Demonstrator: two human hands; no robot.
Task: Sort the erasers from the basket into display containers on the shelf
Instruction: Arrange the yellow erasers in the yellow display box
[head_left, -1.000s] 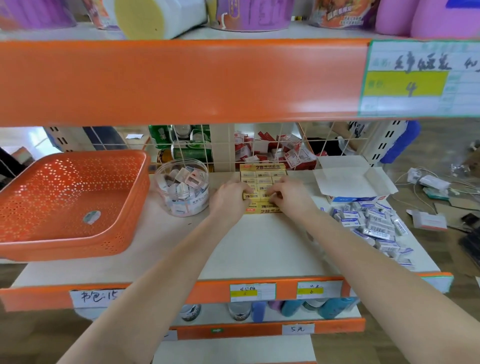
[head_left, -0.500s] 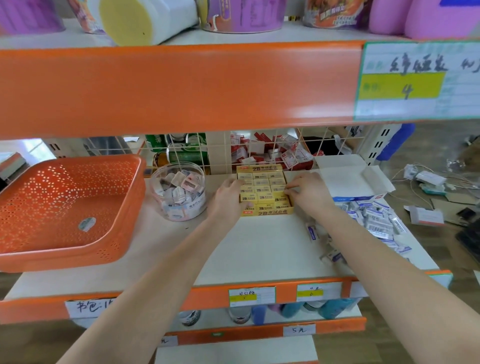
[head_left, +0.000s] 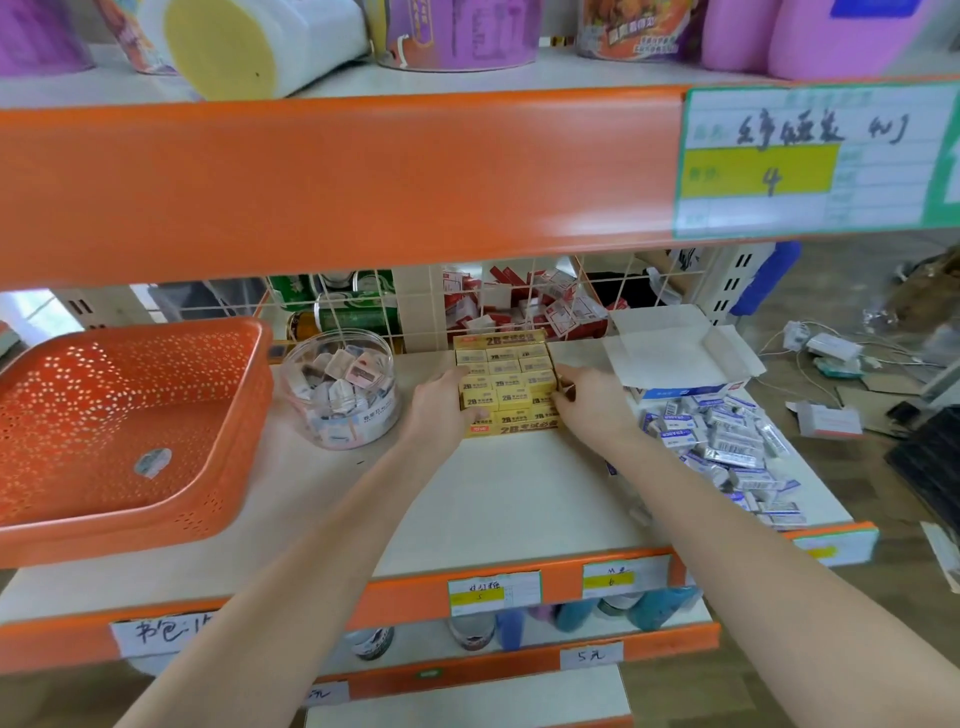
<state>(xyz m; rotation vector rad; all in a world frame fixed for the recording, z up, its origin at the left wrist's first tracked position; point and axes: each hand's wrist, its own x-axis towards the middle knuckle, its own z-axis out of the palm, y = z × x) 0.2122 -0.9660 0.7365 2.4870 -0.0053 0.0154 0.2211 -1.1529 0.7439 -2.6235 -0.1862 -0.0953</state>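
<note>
Left grip (head_left: 441, 410) clasps the left wall of a yellow display box (head_left: 506, 384), thumb hooked over its front corner. The right grip (head_left: 592, 405) lies against the right wall, fingers fairly straight, pressing rather than clutching. The box sits mid-shelf (head_left: 493, 499), close to the back edge, packed with yellow erasers three across.

The step in hand looks like squaring that box into place. It would go best slid flat with even pressure from both sides. Tipping it could spill the rows, and it should end parallel to the back edge.

By count:
- One orange basket (head_left: 130, 525) at the shelf's left edge, with a single eraser (head_left: 153, 462) left inside.
- One clear round tub (head_left: 343, 431) of mixed erasers, between basket and box.
- One yellow box, with about five rows showing.
- One open white carton (head_left: 675, 353) near the back right corner.
- One loose heap of blue-and-white erasers (head_left: 727, 447) along the right edge, too many to count.

That heap and the last basket eraser suggest the sorting is unfinished.
</note>
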